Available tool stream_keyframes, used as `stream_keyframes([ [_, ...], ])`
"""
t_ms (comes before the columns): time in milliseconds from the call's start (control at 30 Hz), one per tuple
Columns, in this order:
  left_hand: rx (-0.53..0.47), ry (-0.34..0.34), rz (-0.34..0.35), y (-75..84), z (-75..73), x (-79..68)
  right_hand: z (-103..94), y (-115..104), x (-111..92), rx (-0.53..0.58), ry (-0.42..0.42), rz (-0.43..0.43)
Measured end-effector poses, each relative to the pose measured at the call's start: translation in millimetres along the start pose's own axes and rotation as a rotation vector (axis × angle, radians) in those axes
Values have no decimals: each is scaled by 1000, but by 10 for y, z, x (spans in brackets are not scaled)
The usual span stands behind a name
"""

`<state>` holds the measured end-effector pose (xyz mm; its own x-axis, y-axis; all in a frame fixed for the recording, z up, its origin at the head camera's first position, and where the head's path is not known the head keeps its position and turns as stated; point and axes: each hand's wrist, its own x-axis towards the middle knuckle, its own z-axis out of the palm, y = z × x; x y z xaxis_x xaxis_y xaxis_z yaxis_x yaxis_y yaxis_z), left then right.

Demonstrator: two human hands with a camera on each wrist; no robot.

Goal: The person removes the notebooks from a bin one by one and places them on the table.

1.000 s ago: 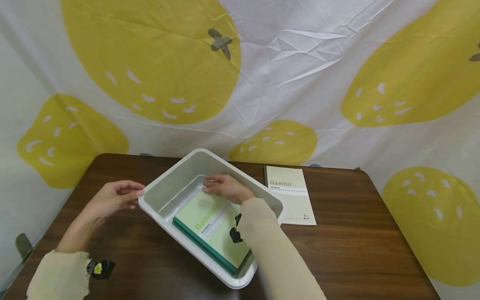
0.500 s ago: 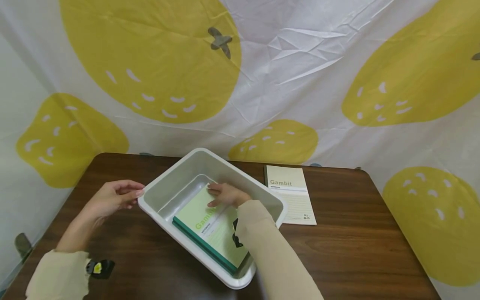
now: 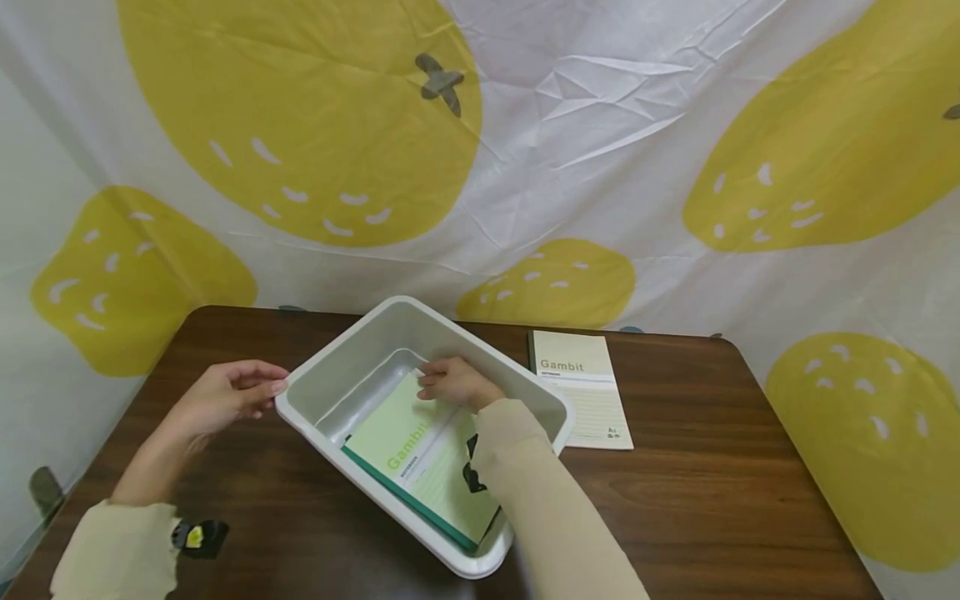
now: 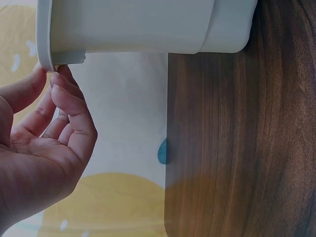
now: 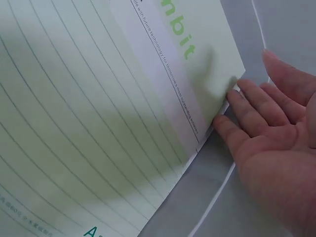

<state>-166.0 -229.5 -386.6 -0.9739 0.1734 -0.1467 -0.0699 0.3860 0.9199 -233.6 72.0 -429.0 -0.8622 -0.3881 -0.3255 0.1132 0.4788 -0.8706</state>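
Observation:
At a corner of the pale grey plastic basin (image 3: 300, 421), my left hand (image 3: 225, 398) pinches the rim between thumb and fingertips; the left wrist view shows this grip from the side. Inside the basin lies a light green notebook (image 3: 416, 450) marked "Gambit", with a dark green spine along its lower left side. A darker edge peeks out under its corners, perhaps another notebook beneath. My right hand (image 3: 457, 383) reaches in over the basin. In the right wrist view its fingers (image 5: 254, 106) are extended and their tips touch the notebook's edge; the thumb stands apart.
A cream "Gambit" notebook (image 3: 581, 392) lies on the brown wooden table (image 3: 712, 467), right of the basin and partly hidden by its rim. Behind the table hangs a white cloth (image 3: 585, 150) with yellow fruit prints.
My right hand has drawn back from the far corner, crossed the cover and come to the notebook's right edge. The notebook has slid slightly to the lower left. My left hand stays put.

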Motion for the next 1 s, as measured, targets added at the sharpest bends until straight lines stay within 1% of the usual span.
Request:
stream_keyframes([
  [133,4,-1,9,8,-2,1,-13,-9,-13,-24,31,29],
  [333,-2,-5,22,12,-6,-2,-19,-18,-26,-51,34,59],
  [567,-8,-8,20,7,2,-3,-6,-5,-15,41,-39,65],
  [800,-10,-11,21,-4,-4,0,-2,-18,5,114,11,32],
  [1000,-3,-12,19,-5,-6,1,-12,-45,-1,137,18,27],
])
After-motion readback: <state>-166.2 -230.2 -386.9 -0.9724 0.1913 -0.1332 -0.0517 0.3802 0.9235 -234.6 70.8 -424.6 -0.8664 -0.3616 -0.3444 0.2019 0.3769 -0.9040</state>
